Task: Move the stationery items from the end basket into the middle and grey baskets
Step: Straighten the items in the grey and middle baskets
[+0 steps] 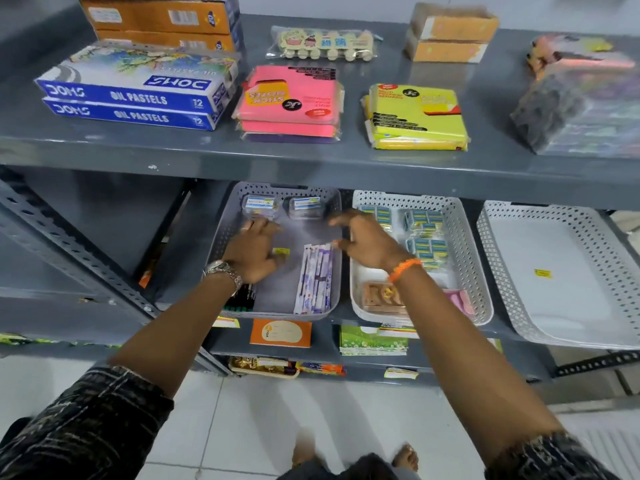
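Head view:
- End basket (491, 237) emptied, one yellow tag (542, 273) left.
- Stock now in grey basket (242, 192) and middle basket (464, 244).
- Left hand (252, 251) spread flat, right hand (367, 242) curled loose; nothing gripped.
- Nearly done.

Grey perforated basket (221, 237), white perforated baskets (464, 244), pink sticky notes (291, 98).

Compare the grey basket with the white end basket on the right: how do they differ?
The grey basket holds stock: two small clear boxes, a bundle of pens and dark pens by its near left corner. The end basket holds only a yellow sticker on its floor. Both hands, left hand and right hand, hover over the grey basket; none is at the end basket. Both are perforated plastic trays on the same shelf.
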Demonstrator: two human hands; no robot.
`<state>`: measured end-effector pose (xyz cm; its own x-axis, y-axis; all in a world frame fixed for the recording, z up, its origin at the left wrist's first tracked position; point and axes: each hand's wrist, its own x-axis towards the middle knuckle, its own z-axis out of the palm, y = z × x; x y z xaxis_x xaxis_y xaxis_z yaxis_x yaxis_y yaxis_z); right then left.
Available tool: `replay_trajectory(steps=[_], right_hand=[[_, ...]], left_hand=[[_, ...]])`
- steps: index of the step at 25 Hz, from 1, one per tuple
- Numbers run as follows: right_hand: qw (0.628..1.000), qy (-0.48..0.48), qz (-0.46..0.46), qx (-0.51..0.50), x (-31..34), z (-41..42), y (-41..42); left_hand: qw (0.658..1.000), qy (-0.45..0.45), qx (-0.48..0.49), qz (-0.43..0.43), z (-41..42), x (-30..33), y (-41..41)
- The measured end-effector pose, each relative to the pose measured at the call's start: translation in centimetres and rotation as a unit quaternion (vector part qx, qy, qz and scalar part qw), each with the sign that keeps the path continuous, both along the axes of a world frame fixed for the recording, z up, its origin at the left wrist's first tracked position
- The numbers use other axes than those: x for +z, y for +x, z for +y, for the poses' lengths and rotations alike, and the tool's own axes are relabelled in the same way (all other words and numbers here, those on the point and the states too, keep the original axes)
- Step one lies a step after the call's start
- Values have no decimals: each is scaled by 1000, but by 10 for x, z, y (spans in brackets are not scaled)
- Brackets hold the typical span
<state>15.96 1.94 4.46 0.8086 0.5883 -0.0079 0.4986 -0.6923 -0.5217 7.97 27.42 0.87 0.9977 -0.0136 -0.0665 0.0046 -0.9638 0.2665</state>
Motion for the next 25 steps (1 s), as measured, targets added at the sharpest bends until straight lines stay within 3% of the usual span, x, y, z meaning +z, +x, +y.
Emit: replay_trajectory(steps=[2, 4, 8, 11, 15, 25], right_hand=[[998, 32, 9, -59, 8, -62, 9], [995, -34, 3, -90, 15, -119, 25], [976, -206, 51, -41, 12, -165, 47], [963, -261, 71, 0, 1, -163, 59], [955, -287, 55, 41, -15, -159, 71], [956, -290, 3, 43, -27, -166, 72]], left_hand=[[996, -63, -47, -40, -31, 16, 14], [990, -85, -105, -37, -72, 31, 32], [985, -38, -169, 9, -158, 37, 70], [983, 26, -165, 81, -191, 19, 89], [973, 97, -164, 133, -208, 0, 105], [980, 103, -120, 122, -213, -7, 114]])
